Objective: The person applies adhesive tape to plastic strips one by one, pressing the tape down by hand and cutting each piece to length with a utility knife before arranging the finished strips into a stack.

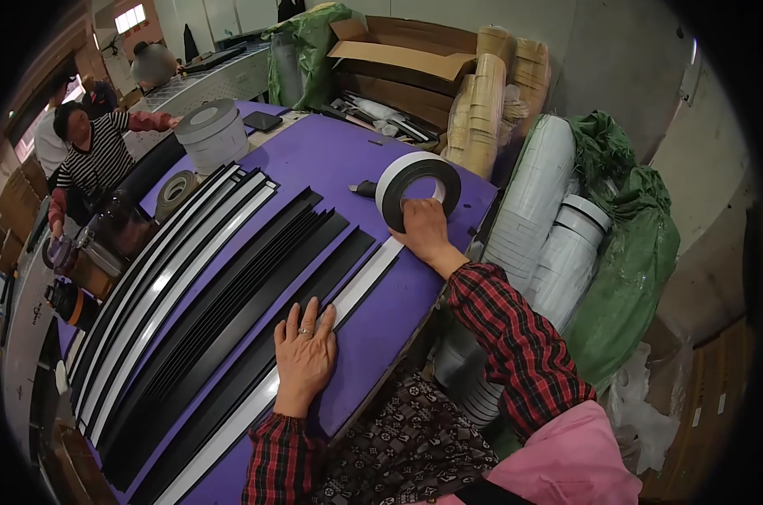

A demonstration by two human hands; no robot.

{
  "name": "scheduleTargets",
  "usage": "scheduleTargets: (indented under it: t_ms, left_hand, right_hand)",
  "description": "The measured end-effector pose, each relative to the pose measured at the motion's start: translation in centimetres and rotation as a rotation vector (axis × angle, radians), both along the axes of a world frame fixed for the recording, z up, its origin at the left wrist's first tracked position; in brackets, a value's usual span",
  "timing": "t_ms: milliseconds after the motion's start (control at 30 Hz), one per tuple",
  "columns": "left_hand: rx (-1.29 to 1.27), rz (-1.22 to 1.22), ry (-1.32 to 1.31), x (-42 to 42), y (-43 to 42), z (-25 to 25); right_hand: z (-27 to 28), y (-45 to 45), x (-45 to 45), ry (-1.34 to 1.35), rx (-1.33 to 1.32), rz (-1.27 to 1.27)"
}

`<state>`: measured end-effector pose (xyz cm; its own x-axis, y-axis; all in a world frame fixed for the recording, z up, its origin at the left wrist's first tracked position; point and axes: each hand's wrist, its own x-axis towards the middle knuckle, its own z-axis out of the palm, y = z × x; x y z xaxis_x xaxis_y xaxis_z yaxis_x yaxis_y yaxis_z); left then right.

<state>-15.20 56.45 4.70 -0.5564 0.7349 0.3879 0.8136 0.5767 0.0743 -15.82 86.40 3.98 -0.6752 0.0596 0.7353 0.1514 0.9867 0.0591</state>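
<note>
My right hand (423,225) grips the lower edge of a roll of double-sided tape (387,181), white outside with a dark core side, tilted up above the table. A white band of tape (366,282) runs from below the roll along a black strip (230,421) toward the near left. My left hand (305,353) lies flat on this strip and its tape, fingers stretched out, a ring on one finger. Beside it are a nested stack of black profiles (230,311) and several strips with white tape (175,269). Behind the roll, a small dark cutter (363,189) lies on the table.
The purple tabletop (314,151) ends at my right, near wrapped white rolls (541,194) and green sacking (634,244). Large tape rolls (210,139) and a phone (263,121) sit at the far end. Bottles (70,303) line the left edge. A person in stripes (99,160) is across the table.
</note>
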Motion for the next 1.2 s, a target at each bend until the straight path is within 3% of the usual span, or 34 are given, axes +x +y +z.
scheduleTargets:
  t_ms: [67,167,200,300,433,500,567,633,667,800,867,933,1000,1200]
  left_hand:
    - [0.005,0.006,0.016,0.0,0.2,0.1]
    - [0.006,0.053,0.017,-0.1,1.7,0.3]
    - [0.042,-0.02,0.146,-0.4,2.8,0.9]
    - [0.236,-0.235,0.095,-2.0,9.2,1.0]
    - [0.159,-0.168,0.033,-1.5,11.4,0.3]
    - [0.148,-0.179,-0.014,-1.3,11.0,0.2]
    - [0.164,-0.177,-0.012,-1.2,10.9,-0.3]
    - [0.192,-0.184,-0.009,-1.4,10.8,-0.3]
    - [0.19,-0.172,-0.005,-1.7,10.5,-0.3]
    - [0.244,-0.188,0.001,-1.6,10.8,-0.3]
    - [0.302,-0.188,-0.001,-1.5,10.9,-0.4]
    - [0.377,-0.201,-0.009,-2.0,10.8,-1.0]
    - [0.39,-0.192,0.0,-2.0,10.7,-1.2]
    - [0.393,-0.175,0.016,-1.9,10.8,-1.5]
  right_hand:
    - [0.9,0.0,0.1,0.005,0.065,-0.037]
    - [3.3,-0.5,1.1,-0.263,-0.15,-0.211]
    - [4.3,-0.3,1.3,-0.257,-0.143,-0.205]
    - [8.3,-0.1,1.8,-0.59,-0.383,-0.456]
    - [8.8,0.0,-0.4,-0.547,-0.235,-0.391]
    - [7.4,-1.7,-3.2,-0.145,0.012,-0.026]
    - [5.2,-1.3,-6.9,-0.154,0.055,0.017]
    - [1.7,0.3,-10.2,-0.365,0.224,-0.1]
    - [0.2,0.8,-11.1,-0.376,0.024,-0.149]
    - [3.8,0.4,-8.9,-0.207,-0.076,0.071]
    - [6.7,-2.0,-5.0,0.002,-0.459,0.197]
    - [5.4,-3.0,-0.2,-0.031,-0.43,0.18]
    - [3.0,-3.6,3.7,-0.287,-0.256,0.101]
    - [1.6,-4.1,5.1,-0.336,-0.1,0.064]
